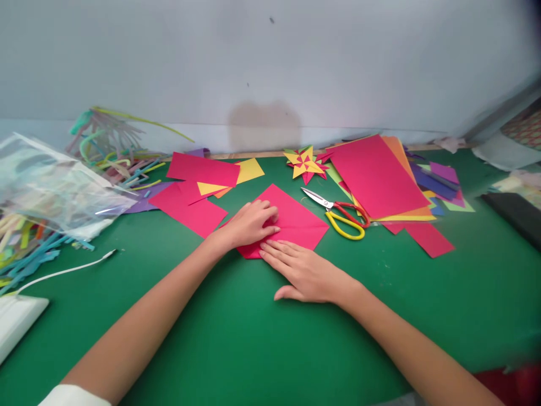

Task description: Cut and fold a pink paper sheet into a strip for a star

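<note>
A red sheet of paper [296, 220] lies turned like a diamond on the green tabletop, its near corner folded over. My left hand [252, 225] rests on the sheet's left part, fingers curled and bent down onto the paper. Flat across the near edge lies my right hand [300, 270], its fingers stretched out and its thumb apart on the table. The fingertips of both hands are close together near the fold. Just right of the sheet are scissors [338, 211] with red and yellow handles, blades partly apart.
Behind the scissors sit a red and yellow paper star [306, 163] and a stack of coloured sheets [380, 177]. Red and yellow papers [203, 169] lie back left. Plastic bags [63, 180], colourful strips, a white cable [67, 272] and a white device [21, 318] are at left.
</note>
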Motion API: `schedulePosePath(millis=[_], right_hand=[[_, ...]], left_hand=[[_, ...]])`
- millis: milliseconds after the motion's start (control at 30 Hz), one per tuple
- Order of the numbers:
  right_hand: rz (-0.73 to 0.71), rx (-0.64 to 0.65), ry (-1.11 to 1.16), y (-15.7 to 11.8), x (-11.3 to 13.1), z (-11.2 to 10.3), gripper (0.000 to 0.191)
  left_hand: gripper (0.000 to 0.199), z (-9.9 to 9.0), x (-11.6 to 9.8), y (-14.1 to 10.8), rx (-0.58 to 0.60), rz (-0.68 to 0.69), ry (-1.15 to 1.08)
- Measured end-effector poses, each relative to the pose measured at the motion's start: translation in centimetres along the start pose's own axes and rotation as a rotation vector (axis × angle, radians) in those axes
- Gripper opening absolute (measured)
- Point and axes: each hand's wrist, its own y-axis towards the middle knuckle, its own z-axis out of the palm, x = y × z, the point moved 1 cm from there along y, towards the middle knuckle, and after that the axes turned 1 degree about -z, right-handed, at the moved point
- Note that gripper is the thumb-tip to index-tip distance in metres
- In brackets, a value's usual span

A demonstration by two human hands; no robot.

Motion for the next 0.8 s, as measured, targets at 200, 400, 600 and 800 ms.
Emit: schedulePosePath(millis=[200, 400, 600, 800], right_hand=[[-0.011, 0.036, 0.125, -0.3, 0.6, -0.1, 0.096], [-0.122, 0.029, 0.193, -0.1, 1.5, 0.3, 0.087], [-0.198, -0.223, 0.15, 0.5, 2.5, 0.3, 0.071], [0.08, -0.344, 0.0, 1.4, 1.9, 0.1, 0.076]], left_hand=[[0.019, 0.0, -0.1, -0.1, -0.004, -0.01, 0.005], [0.02, 0.1, 0.0, -0.1, -0.014, -0.002, -0.005], [0.02, 0.0, 0.0, -0.2, -0.01, -0.003, -0.018], [0.019, 0.2, 0.3, 0.0, 0.006, -0.001, -0.023]])
